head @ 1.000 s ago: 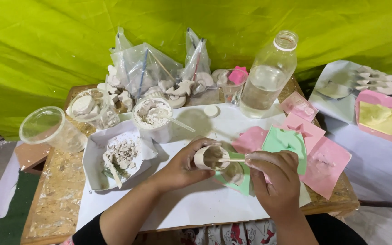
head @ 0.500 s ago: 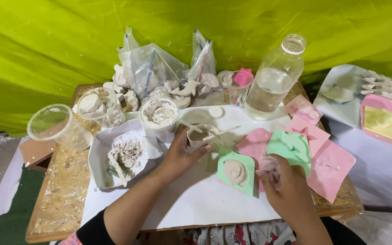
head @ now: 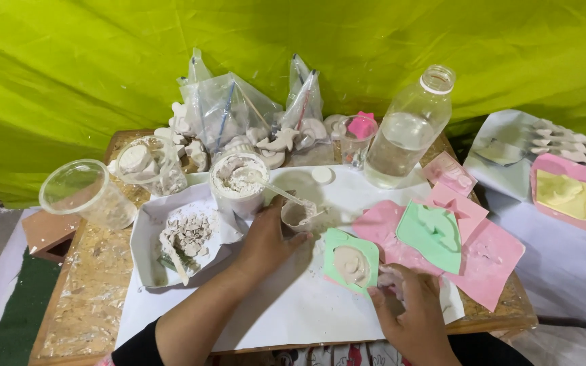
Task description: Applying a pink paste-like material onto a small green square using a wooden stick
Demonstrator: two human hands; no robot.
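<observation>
My left hand is wrapped around a small cup of wet plaster that stands on the white paper. A thin stick leans from the cup's rim toward a white tub of plaster behind it. Just right of the cup lies a small green mould, filled with pale plaster. My right hand rests with curled fingers on that mould's near right corner, by the table's front edge.
A white tray of plaster crumbs sits left of my left hand. Behind are a tipped clear cup, bags with plaster figures and a water bottle. Pink moulds and another green mould lie right.
My left hand carried the small cup from over the green mould back and left, down onto the paper. My right hand let go of the stick and dropped to the filled mould's corner.
</observation>
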